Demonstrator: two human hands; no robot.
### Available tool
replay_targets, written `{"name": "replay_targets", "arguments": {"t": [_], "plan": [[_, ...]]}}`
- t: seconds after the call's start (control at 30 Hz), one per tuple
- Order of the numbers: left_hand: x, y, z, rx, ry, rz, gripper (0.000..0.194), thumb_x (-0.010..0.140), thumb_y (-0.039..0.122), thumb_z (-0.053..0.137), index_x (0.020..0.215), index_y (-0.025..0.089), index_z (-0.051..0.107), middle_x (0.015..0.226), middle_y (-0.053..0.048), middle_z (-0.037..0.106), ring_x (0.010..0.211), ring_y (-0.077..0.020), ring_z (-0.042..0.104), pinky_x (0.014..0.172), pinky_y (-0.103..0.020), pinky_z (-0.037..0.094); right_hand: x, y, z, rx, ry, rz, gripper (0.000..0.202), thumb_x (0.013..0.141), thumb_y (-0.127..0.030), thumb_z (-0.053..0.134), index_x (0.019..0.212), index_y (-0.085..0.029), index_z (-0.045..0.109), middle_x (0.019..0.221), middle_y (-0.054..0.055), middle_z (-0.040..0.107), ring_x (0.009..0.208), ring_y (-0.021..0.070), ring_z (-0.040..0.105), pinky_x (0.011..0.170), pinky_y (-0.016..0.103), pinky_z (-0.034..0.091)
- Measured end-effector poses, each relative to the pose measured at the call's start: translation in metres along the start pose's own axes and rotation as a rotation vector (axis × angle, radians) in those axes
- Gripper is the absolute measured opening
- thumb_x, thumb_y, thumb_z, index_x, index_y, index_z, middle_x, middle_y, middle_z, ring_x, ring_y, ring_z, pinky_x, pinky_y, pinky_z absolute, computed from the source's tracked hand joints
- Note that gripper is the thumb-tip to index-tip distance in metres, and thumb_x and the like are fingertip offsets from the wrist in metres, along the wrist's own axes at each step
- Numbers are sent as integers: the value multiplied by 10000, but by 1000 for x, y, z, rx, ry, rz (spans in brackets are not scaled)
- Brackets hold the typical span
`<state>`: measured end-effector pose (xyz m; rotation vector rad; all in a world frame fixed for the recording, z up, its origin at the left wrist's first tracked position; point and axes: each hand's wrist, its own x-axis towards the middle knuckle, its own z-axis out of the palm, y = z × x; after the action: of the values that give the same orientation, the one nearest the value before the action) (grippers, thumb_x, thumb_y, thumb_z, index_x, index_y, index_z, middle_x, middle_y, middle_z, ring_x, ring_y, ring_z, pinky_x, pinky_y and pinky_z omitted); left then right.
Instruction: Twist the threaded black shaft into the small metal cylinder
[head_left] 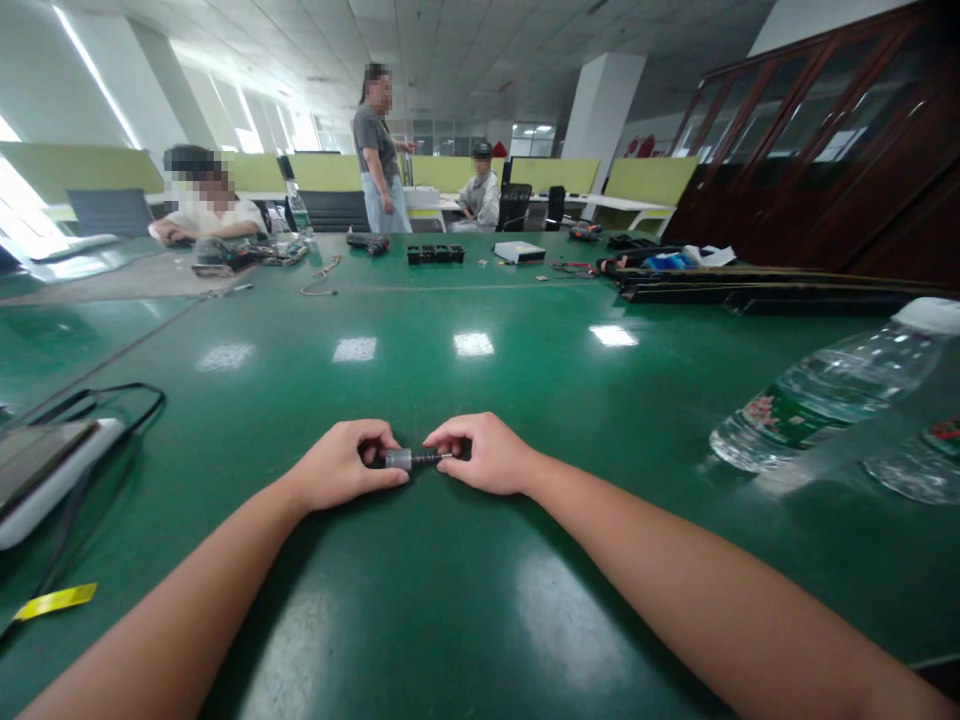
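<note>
A small motor-like part (399, 459), a grey metal cylinder with a dark spiral-ribbed shaft (425, 458), lies level between my hands, close to the green table top. My left hand (341, 465) grips the grey cylinder between thumb and fingers. At the other end, the thumb and forefinger of my right hand (491, 455) close on the thin, bright tip of the shaft. The ribbed stretch between the two hands is bare. The inner fingers of both hands are partly hidden.
Water bottles (814, 405) stand to the right. On the left lie a white device (56, 480) and a black cable (150, 420). Tools and a black tray-like part (435, 254) line the far side. One person (214, 215) sits across the table; others are behind.
</note>
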<state>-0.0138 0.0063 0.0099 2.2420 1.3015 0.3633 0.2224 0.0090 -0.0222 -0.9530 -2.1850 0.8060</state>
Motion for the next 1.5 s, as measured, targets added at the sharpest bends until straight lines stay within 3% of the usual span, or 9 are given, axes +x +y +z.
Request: {"name": "replay_targets", "arguments": {"t": [0.2, 0.43, 0.63, 0.97, 1.2, 1.5], "plan": [[-6, -1, 3, 63, 71, 103, 252, 761, 419, 690, 799, 176, 636, 693, 16, 577, 641, -147, 520, 588, -231, 374, 0, -3, 0, -72, -21, -29, 216, 713, -129, 722, 925, -165, 736, 764, 3, 652, 680, 119, 567, 660, 234, 443], [-11, 3, 1, 77, 52, 182, 300, 796, 471, 682, 784, 175, 634, 716, 1, 598, 652, -144, 536, 599, -228, 384, 0, -8, 1, -149, -40, -73, 228, 727, -237, 756, 950, -193, 732, 848, 18, 690, 756, 147, 602, 722, 263, 444], [-11, 7, 2, 51, 29, 184, 294, 811, 463, 679, 807, 170, 654, 721, -7, 600, 660, -148, 543, 611, -237, 392, -1, -9, 1, -136, -49, -164, 166, 756, -205, 748, 922, -202, 731, 863, 13, 724, 808, 159, 623, 789, 285, 434], [-12, 11, 2, 45, 5, 101, 229, 776, 397, 685, 805, 177, 626, 699, 15, 574, 634, -148, 538, 580, -242, 372, -2, -8, 0, -141, -67, -136, 127, 725, -176, 749, 848, -198, 724, 771, 0, 694, 742, 150, 601, 742, 276, 433], [-14, 13, 4, 25, 7, 119, 231, 758, 313, 691, 934, 180, 621, 728, 19, 571, 652, -152, 550, 602, -250, 392, -2, -9, 0, -142, -61, -152, 122, 725, -158, 742, 843, -186, 723, 766, -1, 692, 736, 143, 597, 731, 267, 427], [-11, 6, 7, -59, 46, 204, 209, 768, 309, 722, 886, 173, 617, 802, -1, 593, 722, -156, 567, 679, -259, 424, -3, -10, 0, -149, -58, -135, 124, 715, -169, 750, 832, -182, 711, 755, -6, 677, 728, 141, 594, 742, 275, 422]]}}
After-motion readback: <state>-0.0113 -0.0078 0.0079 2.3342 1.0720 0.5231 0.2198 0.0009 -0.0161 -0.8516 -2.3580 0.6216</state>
